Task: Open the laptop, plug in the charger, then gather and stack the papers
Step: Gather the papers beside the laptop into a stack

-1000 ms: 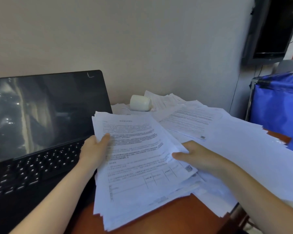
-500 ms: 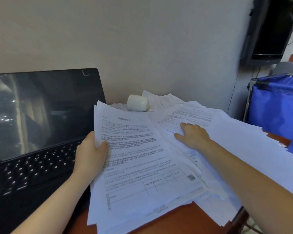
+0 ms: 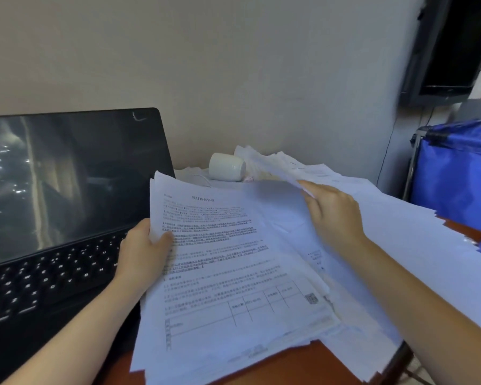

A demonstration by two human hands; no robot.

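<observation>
Head view: left hand (image 3: 143, 251) gripped the paper stack (image 3: 233, 273) by its left edge, thumb on top, steadying it over the desk (image 3: 289, 364) beside the open laptop (image 3: 67, 190). Right hand (image 3: 335, 215) pinched a loose sheet (image 3: 274, 165), presumably to add it.

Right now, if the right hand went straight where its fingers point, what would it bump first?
Probably the white cylinder, though depth is unclear; the right hand pinches a sheet.
</observation>
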